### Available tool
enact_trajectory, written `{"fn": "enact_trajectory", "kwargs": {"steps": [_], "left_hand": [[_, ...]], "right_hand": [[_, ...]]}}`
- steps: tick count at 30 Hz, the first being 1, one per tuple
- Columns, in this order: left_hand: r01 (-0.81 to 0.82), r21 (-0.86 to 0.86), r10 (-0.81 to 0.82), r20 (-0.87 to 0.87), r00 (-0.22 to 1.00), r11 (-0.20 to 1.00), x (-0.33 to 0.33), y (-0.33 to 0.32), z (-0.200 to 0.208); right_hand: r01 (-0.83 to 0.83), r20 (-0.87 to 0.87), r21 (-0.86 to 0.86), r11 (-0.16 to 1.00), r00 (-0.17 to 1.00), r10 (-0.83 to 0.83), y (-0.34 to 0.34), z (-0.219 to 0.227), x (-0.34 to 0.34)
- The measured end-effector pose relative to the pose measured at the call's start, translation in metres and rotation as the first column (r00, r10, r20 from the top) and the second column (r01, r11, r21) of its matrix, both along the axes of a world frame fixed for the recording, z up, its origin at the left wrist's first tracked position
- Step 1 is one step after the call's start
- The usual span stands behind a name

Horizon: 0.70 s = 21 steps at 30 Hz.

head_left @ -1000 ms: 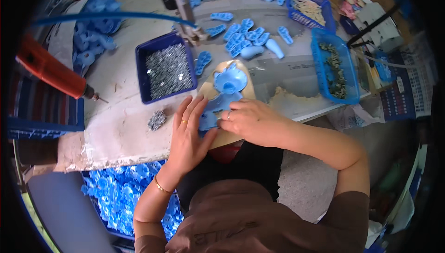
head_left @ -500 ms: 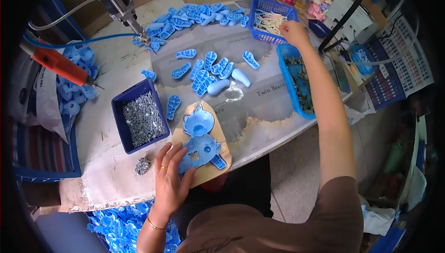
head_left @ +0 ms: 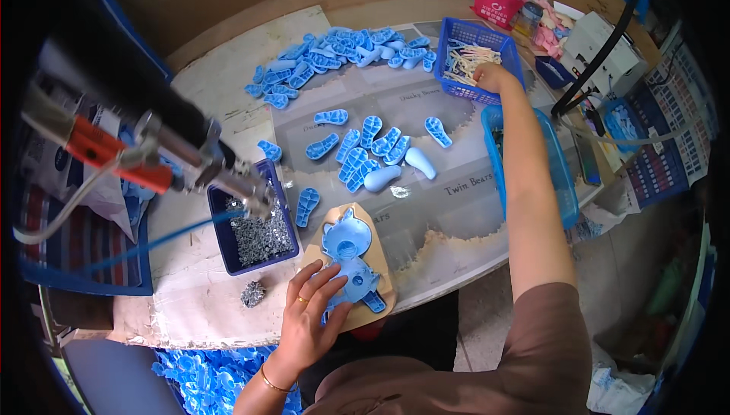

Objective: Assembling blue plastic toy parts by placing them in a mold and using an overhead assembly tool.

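Note:
My left hand rests with fingers spread over the lower part of a blue plastic animal-shaped shell, covering some of it. The shell lies hollow side up on a tan fixture board at the table's front edge. A small ribbed blue limb piece sits at the shell's lower right. Far right, my right hand reaches over the rim of a blue mesh basket among thin cream sticks. Its fingers are curled together; whatever is between them is hidden.
Left of the fixture stands a dark blue bin of small metal parts, with a black-and-metal hanging tool over it. Loose blue limb pieces lie mid-table, a heap behind. A light blue tray stands under my right forearm.
The view has shifted, so the table appears lower and further right. The hanging tool has swung nearer, over the metal-parts bin. My right hand has gone deeper into the basket; my left stays at the shell.

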<state>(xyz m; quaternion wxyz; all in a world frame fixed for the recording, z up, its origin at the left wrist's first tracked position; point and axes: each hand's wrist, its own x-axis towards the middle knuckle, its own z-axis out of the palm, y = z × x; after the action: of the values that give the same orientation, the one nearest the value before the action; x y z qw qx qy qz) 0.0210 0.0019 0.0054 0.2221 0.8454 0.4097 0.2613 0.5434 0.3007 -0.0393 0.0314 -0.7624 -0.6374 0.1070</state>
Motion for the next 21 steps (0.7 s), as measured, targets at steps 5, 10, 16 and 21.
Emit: {"fn": "enact_trajectory", "kwargs": {"steps": [5,10,16,21], "left_hand": [[0.016,-0.002,-0.016,0.023,1.0,1.0,0.0,0.0,-0.002],[0.01,0.0,-0.01,0.016,1.0,1.0,0.001,0.002,0.001],[0.063,0.006,-0.063,0.037,0.997,0.998,0.008,0.003,0.001],[0.077,0.018,-0.078,0.032,0.996,0.997,0.006,0.006,0.004]], "right_hand": [[0.042,-0.113,0.344,0.938,0.994,-0.003,-0.01,-0.005,0.012],[0.228,-0.547,0.329,0.917,0.837,-0.012,-0.024,0.024,-0.001],[0.46,-0.859,0.322,0.827,0.509,0.051,-0.041,0.037,0.001],[0.39,-0.908,0.336,0.857,0.374,0.186,-0.059,0.057,-0.035]]}}
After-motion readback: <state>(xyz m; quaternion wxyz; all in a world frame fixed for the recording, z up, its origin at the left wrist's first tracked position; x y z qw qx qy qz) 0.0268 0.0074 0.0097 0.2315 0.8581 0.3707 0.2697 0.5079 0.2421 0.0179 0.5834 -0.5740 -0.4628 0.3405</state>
